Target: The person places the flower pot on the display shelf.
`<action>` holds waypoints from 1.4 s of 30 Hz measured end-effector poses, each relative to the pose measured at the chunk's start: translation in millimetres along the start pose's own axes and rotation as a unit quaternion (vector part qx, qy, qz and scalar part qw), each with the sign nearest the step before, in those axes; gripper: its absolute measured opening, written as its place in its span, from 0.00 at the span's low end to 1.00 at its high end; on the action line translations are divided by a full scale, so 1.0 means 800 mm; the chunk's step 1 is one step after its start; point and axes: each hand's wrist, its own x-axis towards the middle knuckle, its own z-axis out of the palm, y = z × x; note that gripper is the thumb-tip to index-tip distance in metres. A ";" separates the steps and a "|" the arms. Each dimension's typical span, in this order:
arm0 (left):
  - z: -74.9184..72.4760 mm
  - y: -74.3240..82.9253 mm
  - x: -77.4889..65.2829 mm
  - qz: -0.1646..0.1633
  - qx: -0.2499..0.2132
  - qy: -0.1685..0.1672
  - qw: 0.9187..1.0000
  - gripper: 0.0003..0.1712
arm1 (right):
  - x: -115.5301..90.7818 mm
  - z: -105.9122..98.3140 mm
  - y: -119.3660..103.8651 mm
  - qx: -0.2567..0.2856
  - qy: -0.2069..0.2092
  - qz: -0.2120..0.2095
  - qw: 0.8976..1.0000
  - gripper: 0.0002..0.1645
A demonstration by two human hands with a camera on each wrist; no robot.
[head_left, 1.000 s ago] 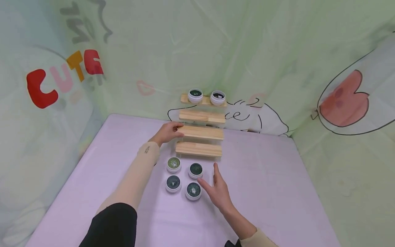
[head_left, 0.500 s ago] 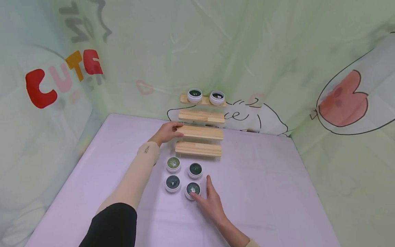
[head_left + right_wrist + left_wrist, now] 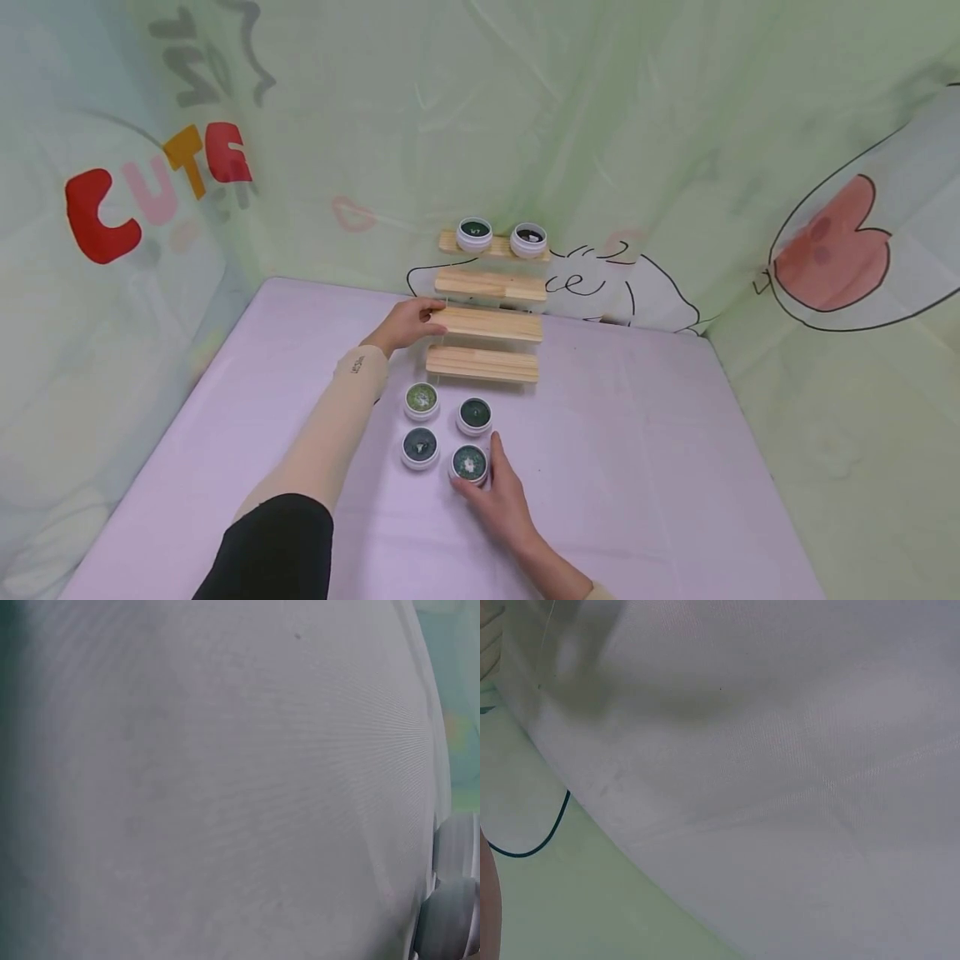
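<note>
Presently we log lilac tablecloth (image 3: 622, 467) | four-tier wooden stand (image 3: 483, 363) upright toward its back | left hand (image 3: 405, 323) pinching left end of third tier down (image 3: 491, 323) | right hand (image 3: 501, 502) curved about front-right dark-green jar (image 3: 469, 463) on the tablecloth, pinching or merely touching we cannot tell | three more jars (image 3: 420, 447) near it, two on the top tier (image 3: 501, 245)
</note>
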 end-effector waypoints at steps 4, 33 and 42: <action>0.000 0.002 -0.001 -0.001 -0.001 -0.001 1.000 0.32 | 0.000 0.003 0.000 -0.007 0.000 -0.009 1.000 0.61; -0.001 -0.003 0.004 -0.005 0.009 -0.004 1.000 0.33 | -0.010 -0.006 -0.016 -0.019 0.021 -0.045 0.999 0.47; -0.002 0.000 0.002 -0.003 0.017 -0.004 1.000 0.33 | -0.001 -0.030 -0.047 0.011 0.020 -0.052 0.998 0.46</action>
